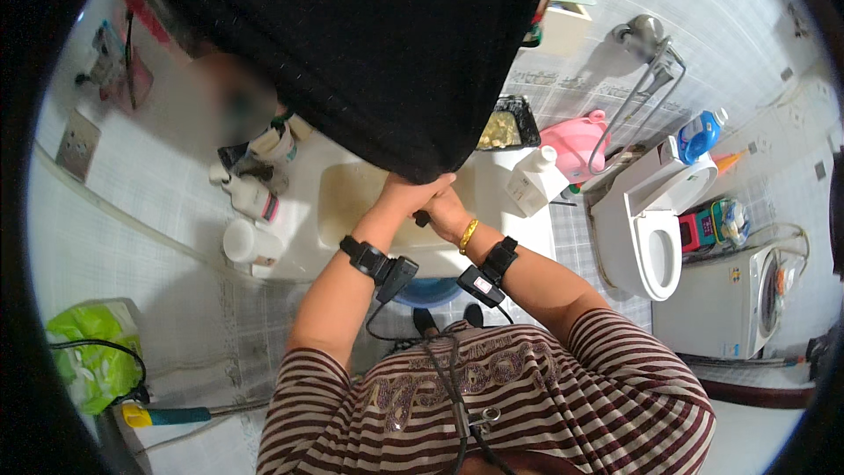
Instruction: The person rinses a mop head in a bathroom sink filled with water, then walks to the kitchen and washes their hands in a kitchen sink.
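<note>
A large black garment (pixel 369 46) with a glittery gold print fills the upper middle of the view and narrows down to my two hands. My left hand (pixel 414 192) and my right hand (pixel 450 210) meet at its bunched lower end, fingers closed on the cloth, a small dark bit of it showing below them. Beneath them lies a white sink (pixel 303 257) whose basin holds cloudy brownish water. Both wrists wear black straps with small devices; a gold bracelet sits on the right one.
A pump bottle (pixel 247 194) and a white jar (pixel 247 242) stand on the left. To the right are a white bottle (pixel 535 185), a black tray (pixel 524 122), a pink basin (pixel 573 142), a toilet (pixel 649 244) and a washing machine (pixel 712 303). A blue basin (pixel 428 291) is below the sink's edge.
</note>
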{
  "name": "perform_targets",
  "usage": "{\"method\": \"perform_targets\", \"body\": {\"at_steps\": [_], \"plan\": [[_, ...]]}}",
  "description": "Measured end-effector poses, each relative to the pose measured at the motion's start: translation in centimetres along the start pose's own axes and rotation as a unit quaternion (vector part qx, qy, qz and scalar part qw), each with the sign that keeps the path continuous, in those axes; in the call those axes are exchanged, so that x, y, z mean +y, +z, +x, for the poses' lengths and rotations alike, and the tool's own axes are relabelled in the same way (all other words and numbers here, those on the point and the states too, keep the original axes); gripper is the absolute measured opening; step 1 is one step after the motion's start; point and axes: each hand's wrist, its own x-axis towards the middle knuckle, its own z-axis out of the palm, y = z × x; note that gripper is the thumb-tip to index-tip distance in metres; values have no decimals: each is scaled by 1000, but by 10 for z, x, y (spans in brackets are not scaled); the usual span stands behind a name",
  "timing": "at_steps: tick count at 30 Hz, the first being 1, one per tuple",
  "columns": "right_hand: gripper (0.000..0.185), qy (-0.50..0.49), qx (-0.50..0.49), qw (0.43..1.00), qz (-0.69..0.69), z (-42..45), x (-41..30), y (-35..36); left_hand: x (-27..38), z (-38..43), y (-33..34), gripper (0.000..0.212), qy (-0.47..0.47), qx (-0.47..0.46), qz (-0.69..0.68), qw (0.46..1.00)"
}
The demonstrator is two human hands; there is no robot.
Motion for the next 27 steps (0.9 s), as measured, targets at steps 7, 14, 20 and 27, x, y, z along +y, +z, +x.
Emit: {"method": "perform_targets", "body": {"at_steps": [7,14,20,27], "plan": [[78,85,66,980,170,-31,-26,7,4,-6,6,25,-29,98,-331,938],[94,-48,-27,998,41,-19,-40,10,14,-16,9,39,-123,102,-432,888],[83,-56,-26,978,-201,-11,-51,18,27,-34,-12,57,-31,68,-247,966],[23,-124,-18,938,-323,0,-48,16,16,-24,-11,62,12,49,-178,983]]}}
